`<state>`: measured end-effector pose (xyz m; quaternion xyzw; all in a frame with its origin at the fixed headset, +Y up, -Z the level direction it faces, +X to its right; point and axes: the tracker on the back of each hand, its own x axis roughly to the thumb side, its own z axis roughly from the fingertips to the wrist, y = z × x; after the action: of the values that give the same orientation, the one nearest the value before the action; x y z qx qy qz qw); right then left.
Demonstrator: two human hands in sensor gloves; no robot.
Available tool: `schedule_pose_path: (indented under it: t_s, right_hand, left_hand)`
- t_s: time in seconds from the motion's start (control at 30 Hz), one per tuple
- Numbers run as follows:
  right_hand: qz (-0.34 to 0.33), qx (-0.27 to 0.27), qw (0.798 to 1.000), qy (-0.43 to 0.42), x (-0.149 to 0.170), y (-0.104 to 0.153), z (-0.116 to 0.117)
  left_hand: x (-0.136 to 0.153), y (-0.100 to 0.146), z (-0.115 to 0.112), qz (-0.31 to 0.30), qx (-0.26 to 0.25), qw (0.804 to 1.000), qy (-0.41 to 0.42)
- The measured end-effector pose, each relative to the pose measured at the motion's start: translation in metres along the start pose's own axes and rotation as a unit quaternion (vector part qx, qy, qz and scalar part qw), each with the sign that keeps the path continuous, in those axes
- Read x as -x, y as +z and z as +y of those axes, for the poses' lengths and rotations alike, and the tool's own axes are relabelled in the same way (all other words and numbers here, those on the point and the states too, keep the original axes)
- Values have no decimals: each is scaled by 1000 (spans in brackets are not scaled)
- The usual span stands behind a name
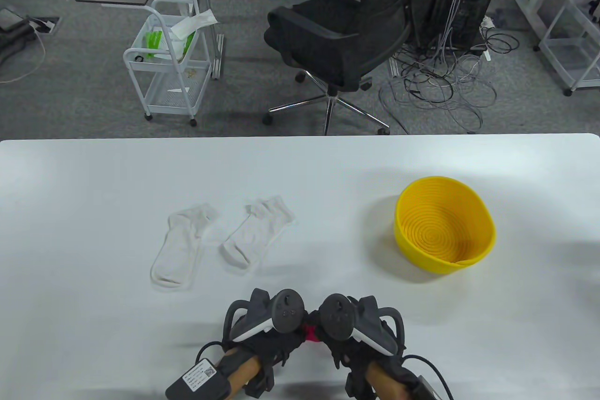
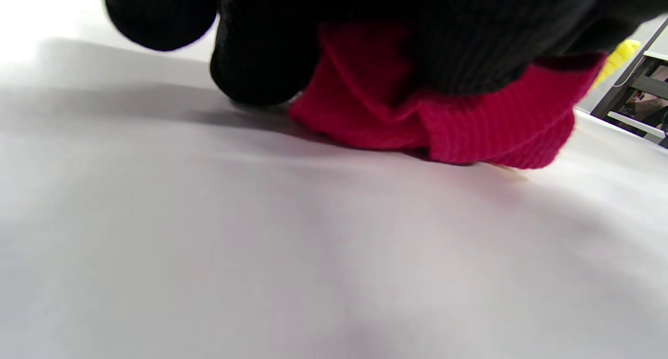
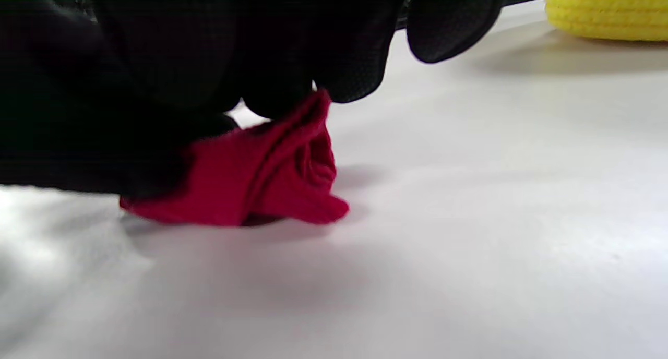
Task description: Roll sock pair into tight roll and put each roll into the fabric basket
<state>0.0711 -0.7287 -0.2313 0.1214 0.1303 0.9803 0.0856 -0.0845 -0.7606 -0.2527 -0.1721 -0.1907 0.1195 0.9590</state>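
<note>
A red sock bundle lies on the white table near the front edge, mostly hidden under both hands. My left hand grips it, its gloved fingers curled over the red fabric. From the other side my right hand grips it too, fingers closed over the red fabric. Two white socks lie flat side by side further back. The yellow basket stands at the right, nothing inside it.
A black office chair, a white trolley and tangled cables stand on the floor beyond the table's far edge. The yellow basket's wall shows at the top right of the right wrist view.
</note>
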Motion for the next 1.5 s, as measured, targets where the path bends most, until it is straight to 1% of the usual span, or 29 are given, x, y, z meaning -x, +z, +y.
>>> schedule_pose_path:
  t_s: [0.23,0.37,0.53,0.63,0.83,1.0,1.07,1.17,1.2,1.23,1.27,1.3,1.33,1.4,1.5]
  right_hand:
    - [28,-25,999,5,6,-8,10]
    - [42,-38,998,-2,11,-13,17]
    - [52,-56,997,-9,12,-16,23]
    - [55,-48,997,-14,11,-18,22]
    - [64,-47,994,-73,16,-19,20]
    - [47,-41,985,-158,27,-16,6]
    - [28,-36,979,-198,29,-13,0]
    - [8,-28,975,-218,30,-9,-6]
    - [-2,-34,970,-242,31,-8,-6]
    - [-8,-43,963,-265,30,-8,-6]
    - [-11,-44,962,-268,30,-7,-6]
    - [-13,-42,964,-263,31,-7,-6]
    - [-15,-38,966,-256,31,-7,-6]
    - [-18,-39,967,-253,29,-6,-5]
    - [-21,-4,979,-204,26,-2,-10]
  left_hand:
    - [1,2,1,-2,-23,1000,-3]
    - [5,3,6,7,-39,999,8]
    - [10,6,11,15,-46,998,28]
    - [14,7,14,17,-44,998,49]
    - [25,9,16,26,-39,994,99]
    - [32,14,21,24,-39,986,159]
    - [35,14,23,11,-29,980,194]
    - [38,13,21,-5,-13,964,267]
    - [39,13,20,-15,-8,955,296]
    - [40,11,19,-24,-9,942,335]
    - [40,11,19,-31,-6,934,355]
    - [40,11,20,-34,-6,926,375]
    - [40,11,21,-34,-9,922,385]
    - [41,11,22,-29,-9,924,380]
    - [44,11,25,-22,-15,919,393]
